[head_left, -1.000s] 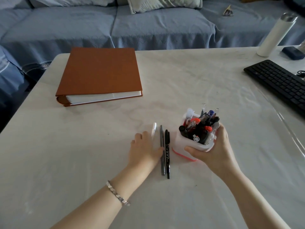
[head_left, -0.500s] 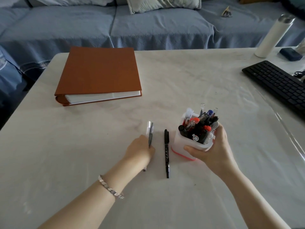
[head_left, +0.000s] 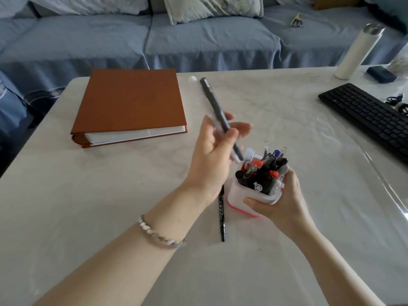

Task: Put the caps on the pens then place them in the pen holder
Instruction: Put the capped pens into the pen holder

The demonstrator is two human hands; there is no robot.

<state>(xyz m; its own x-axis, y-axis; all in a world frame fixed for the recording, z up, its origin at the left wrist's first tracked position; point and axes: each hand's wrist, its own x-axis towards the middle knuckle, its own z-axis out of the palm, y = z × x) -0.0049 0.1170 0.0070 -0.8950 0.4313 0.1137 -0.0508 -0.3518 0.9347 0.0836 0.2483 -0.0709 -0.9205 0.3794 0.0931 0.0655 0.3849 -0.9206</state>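
Observation:
My left hand (head_left: 212,155) is raised above the table and grips a grey pen (head_left: 213,100) together with a white pen (head_left: 193,79). Both pens slant down to the right, and their lower ends hang just over the left rim of the pen holder. The white pen holder (head_left: 237,195) has a red base and is packed with several capped pens. My right hand (head_left: 280,204) wraps around its near right side. A black capped pen (head_left: 221,217) lies on the table just left of the holder, partly under my left wrist.
A brown binder (head_left: 130,102) lies at the back left of the white table (head_left: 88,206). A black keyboard (head_left: 366,115) sits at the right, with a white bottle (head_left: 357,54) and a dark blue case (head_left: 380,74) behind it. A blue sofa (head_left: 198,40) runs along the far edge.
My left hand picked the grey and white pens up off the table and swung them up and right, to above the holder. The black pen stayed. My right hand kept hold of the holder.

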